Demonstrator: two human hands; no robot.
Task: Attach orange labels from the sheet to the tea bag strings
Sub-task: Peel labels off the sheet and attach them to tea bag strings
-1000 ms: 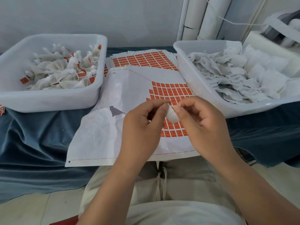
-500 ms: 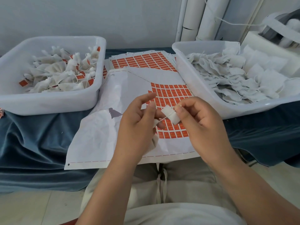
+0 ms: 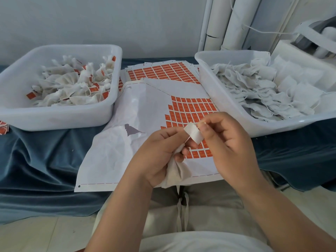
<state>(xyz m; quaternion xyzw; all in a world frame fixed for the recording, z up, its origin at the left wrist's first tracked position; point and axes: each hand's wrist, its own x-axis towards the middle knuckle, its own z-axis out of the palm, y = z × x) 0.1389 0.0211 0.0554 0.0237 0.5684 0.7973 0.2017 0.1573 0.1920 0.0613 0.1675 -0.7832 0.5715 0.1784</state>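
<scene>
My left hand (image 3: pixel 156 153) grips a crumpled white tea bag (image 3: pixel 177 172) that hangs below its palm. A short string runs from the left fingers up to a label (image 3: pixel 193 133), seen from its white back side. My right hand (image 3: pixel 227 142) pinches that label at its upper edge between thumb and forefinger. Both hands hover over the label sheet (image 3: pixel 145 124), which lies on the blue cloth with rows of orange labels (image 3: pixel 190 108) left on its right part. The sheet's left part is bare white backing.
A white tub (image 3: pixel 60 117) on the left holds tea bags with orange labels. A white tub (image 3: pixel 227 99) on the right holds plain tea bags. A further full label sheet (image 3: pixel 160 71) lies behind. White pipes (image 3: pixel 218 22) stand at the back wall.
The hands have drawn slightly apart, the label is now turned flat with its white side toward me, and the tea bag has dropped into view beneath the left palm.
</scene>
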